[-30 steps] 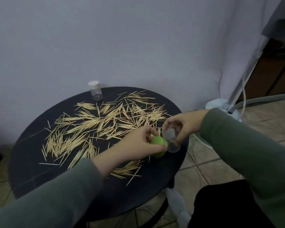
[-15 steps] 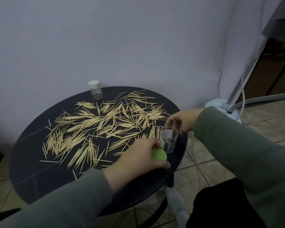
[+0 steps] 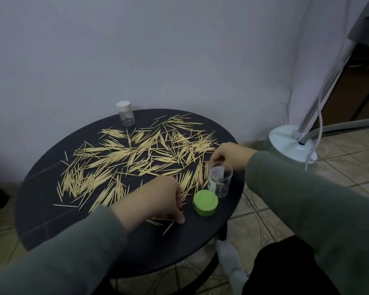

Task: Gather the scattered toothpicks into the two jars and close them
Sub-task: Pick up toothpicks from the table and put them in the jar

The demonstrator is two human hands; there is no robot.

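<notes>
Many toothpicks lie scattered over the round black table. An open clear jar stands upright near the right edge, and its green lid lies flat on the table just in front of it. My right hand holds the jar at its far rim with curled fingers. My left hand is left of the lid, knuckles up, fingers bent down onto a few toothpicks at the front, thumb tip on the table. The back of the hand hides its fingertips. A second clear jar with a white lid stands closed at the table's back edge.
The table stands against a pale wall. To its right on the tiled floor is the white round base of a stand with a pole and hoses. My dark-trousered leg and a white sock are below the table's front right edge.
The lid came off the jar. My right hand stood the jar upright on the table. My left hand set the green lid down, let go and moved left onto the toothpicks.
</notes>
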